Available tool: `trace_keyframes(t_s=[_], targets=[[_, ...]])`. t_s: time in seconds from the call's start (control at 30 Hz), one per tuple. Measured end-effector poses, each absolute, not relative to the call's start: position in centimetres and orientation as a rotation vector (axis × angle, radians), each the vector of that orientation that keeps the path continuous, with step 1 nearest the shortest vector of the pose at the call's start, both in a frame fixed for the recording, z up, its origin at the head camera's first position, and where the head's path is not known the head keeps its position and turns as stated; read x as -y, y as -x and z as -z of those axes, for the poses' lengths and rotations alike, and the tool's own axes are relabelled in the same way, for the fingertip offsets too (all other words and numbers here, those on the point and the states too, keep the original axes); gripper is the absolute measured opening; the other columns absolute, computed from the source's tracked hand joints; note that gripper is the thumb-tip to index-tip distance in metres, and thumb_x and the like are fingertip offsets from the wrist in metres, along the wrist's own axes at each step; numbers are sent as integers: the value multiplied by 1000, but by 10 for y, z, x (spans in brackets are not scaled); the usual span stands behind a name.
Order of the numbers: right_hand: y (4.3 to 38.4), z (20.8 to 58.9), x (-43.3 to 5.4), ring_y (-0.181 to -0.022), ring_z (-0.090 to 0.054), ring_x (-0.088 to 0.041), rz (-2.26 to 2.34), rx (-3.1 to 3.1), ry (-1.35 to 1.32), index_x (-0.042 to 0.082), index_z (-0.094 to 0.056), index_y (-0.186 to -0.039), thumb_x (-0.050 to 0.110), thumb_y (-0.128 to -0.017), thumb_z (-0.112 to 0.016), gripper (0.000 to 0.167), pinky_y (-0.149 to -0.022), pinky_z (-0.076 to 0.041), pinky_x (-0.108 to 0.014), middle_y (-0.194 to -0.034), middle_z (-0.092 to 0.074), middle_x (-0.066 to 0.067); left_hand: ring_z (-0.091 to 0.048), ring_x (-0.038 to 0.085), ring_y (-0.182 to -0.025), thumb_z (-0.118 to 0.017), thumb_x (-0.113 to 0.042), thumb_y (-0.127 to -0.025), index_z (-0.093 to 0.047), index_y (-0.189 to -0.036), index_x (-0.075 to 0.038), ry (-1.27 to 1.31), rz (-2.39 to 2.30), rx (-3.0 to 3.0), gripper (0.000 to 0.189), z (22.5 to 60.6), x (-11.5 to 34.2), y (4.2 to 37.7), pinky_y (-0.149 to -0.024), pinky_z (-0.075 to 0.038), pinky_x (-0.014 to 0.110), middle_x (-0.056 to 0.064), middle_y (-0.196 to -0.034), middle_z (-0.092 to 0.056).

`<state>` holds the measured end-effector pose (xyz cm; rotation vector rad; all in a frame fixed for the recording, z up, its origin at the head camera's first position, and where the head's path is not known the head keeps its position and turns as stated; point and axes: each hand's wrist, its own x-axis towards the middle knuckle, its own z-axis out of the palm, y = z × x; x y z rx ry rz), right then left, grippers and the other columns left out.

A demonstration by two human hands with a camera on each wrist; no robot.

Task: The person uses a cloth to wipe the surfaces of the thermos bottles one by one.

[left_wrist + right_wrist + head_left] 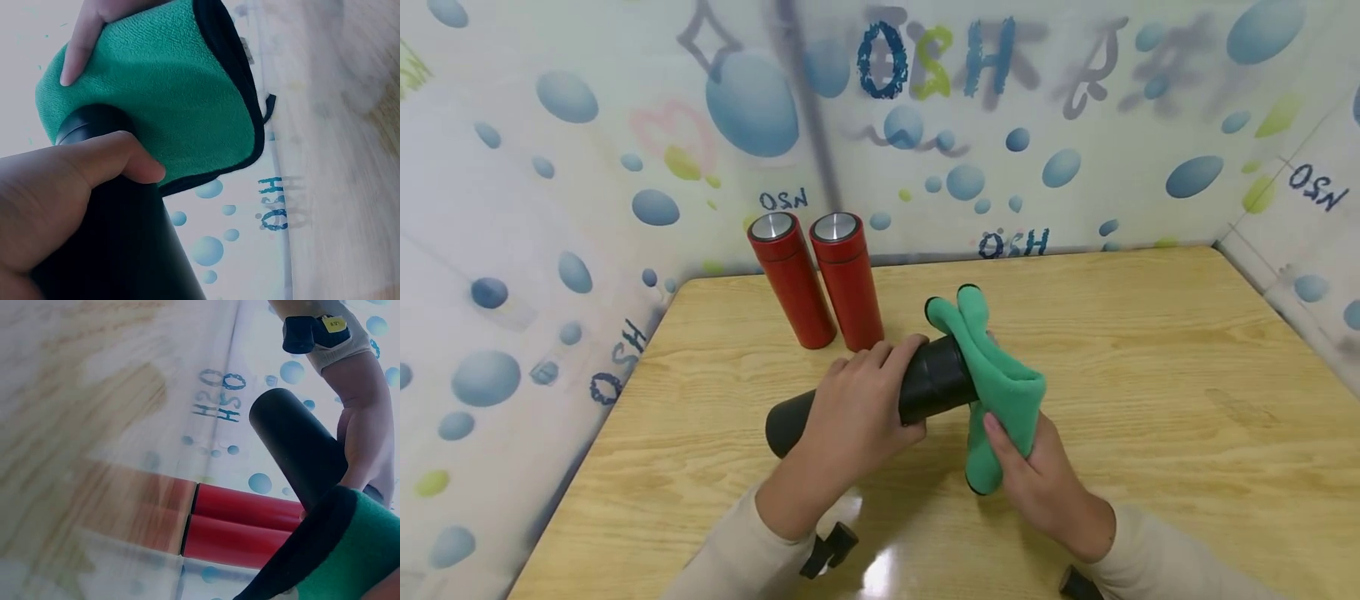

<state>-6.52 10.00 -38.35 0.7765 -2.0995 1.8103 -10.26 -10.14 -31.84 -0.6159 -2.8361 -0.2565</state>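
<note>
My left hand (pixel 857 408) grips a black thermos bottle (pixel 934 385) round its middle and holds it tilted over the table, lid end up to the right. A green microfibre cloth (pixel 1009 398) with black edging is folded against that lid end. My right hand (pixel 1048 483) holds the cloth, thumb on its near face and the other fingers mostly hidden behind it. In the left wrist view the cloth (pixel 181 94) covers the end of the bottle (pixel 125 231). The bottle's base (pixel 278 415) shows bare in the right wrist view.
Two red thermos bottles with silver-topped lids, a left one (pixel 793 287) and a right one (pixel 852 287), stand side by side at the back left of the wooden table (pixel 1150 375). A patterned wall covering (pixel 1075 125) rises right behind the table's far edge.
</note>
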Motion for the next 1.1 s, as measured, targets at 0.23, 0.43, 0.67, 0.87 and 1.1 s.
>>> trace_keyframes(t_s=[0.23, 0.43, 0.67, 0.87, 1.1], targets=[[67, 382, -101, -155, -13, -16, -1826, 2083, -920, -2, -14, -158, -17, -97, -35, 66, -121, -21, -18, -167, -11, -15, -66, 21, -90, -90, -37, -68, -48, -139, -22, 616, 304, 2861, 83, 319, 100, 102, -80, -57, 41, 4, -107, -67], [70, 379, -103, -141, -39, -11, -1797, 2076, -881, 7, -21, -159, -13, -100, -35, 64, -113, -33, -14, -166, -20, -13, -65, 19, -91, -89, -36, -68, -48, -140, -21, 664, 296, 2856, 85, 321, 97, 102, -74, -57, 39, 3, -106, -66], [69, 378, -103, -102, -53, -11, -1828, 2089, -821, 10, -30, -156, -11, -101, -37, 60, -89, -47, -18, -144, -50, -8, -66, 19, -93, -89, -39, -67, -47, -141, -22, 640, 302, 2870, 86, 319, 99, 100, -80, -57, 40, 3, -109, -66], [69, 376, -100, -150, -29, -13, -1864, 2065, -877, 11, -22, -159, -13, -100, -35, 66, -117, -29, -16, -166, -22, -8, -66, 20, -95, -90, -37, -67, -48, -139, -22, 626, 334, 2879, 85, 320, 100, 100, -81, -58, 41, 3, -111, -66], [72, 376, -101, -106, -56, -12, -1840, 2076, -845, 12, -26, -158, -12, -100, -37, 64, -91, -47, -17, -155, -41, -10, -66, 20, -89, -88, -37, -69, -47, -140, -20, 667, 325, 2901, 83, 322, 97, 98, -75, -57, 39, 4, -108, -67]])
